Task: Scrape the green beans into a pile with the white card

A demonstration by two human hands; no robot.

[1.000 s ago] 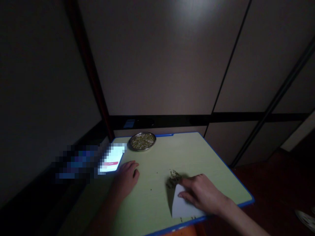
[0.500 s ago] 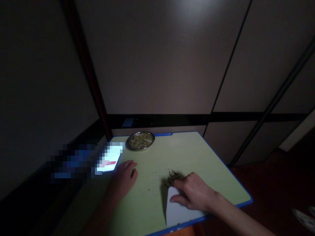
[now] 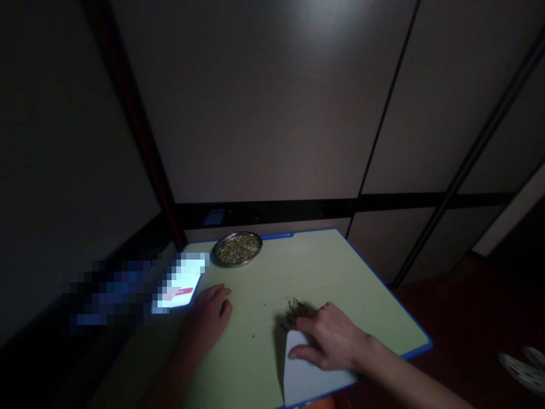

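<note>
My right hand (image 3: 330,338) grips a white card-like sheet (image 3: 304,380) near the front edge of the table, thumb on top and fingers folded over its far edge. Just beyond those fingers lies a small heap of dark bits (image 3: 297,308), too small to name for sure. My left hand (image 3: 212,315) rests on the pale green tabletop (image 3: 306,267), holding nothing, with its fingers loosely bent and the thumb apart. Farther back stands a round metal plate (image 3: 238,265) spread with small green and pale pieces that look like beans or seeds.
Beside my left hand is a lit screen (image 3: 183,284), partly blurred out. The table has a blue rim (image 3: 409,318). Cabinet panels (image 3: 264,113) rise behind it. Something orange (image 3: 321,403) shows below the front edge, and shoes (image 3: 522,369) are on the floor at right.
The whole view has shifted slightly, so things appear a little lower and to the left. Both hands keep nearly the same place on the table, the right still on the white sheet.
</note>
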